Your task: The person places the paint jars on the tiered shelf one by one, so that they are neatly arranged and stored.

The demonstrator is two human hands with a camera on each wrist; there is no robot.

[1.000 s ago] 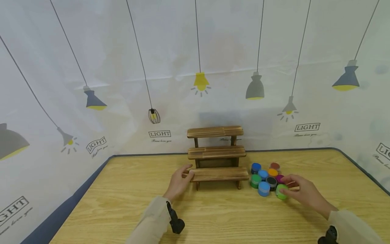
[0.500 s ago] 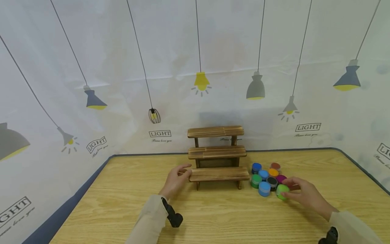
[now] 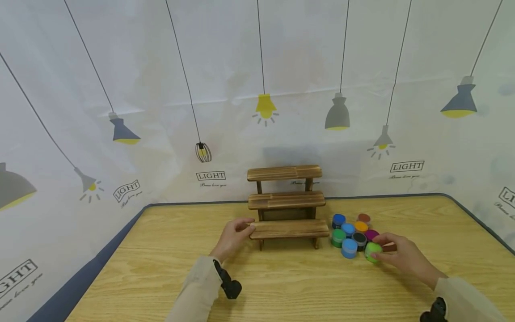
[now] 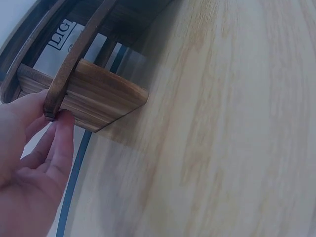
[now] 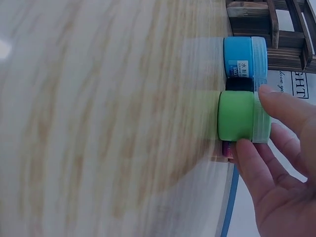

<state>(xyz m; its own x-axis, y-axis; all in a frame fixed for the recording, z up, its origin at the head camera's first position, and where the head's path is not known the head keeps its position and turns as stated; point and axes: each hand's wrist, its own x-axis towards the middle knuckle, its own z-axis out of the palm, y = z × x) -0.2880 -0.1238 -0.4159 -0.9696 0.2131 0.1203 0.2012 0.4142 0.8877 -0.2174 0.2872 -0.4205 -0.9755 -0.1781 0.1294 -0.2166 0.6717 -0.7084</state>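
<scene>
The left hand (image 3: 232, 239) pinches the shelf (image 3: 286, 201) beside it; the right hand (image 3: 407, 257) pinches the green jar (image 5: 236, 116): seemingly gripping step, any lift needs firmness.

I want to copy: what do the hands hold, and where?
The right hand holds the light green jar by its sides; the left hand pinches the wooden stand by the left end of its bottom shelf.

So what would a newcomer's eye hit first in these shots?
Probably the cluster of colourful jars right of centre, where the right hand grips the lime jar. Next, the three-tier wooden shelf at centre, its lowest plank held at the left end by the left hand. Then the lamps printed across the backdrop behind.
</scene>
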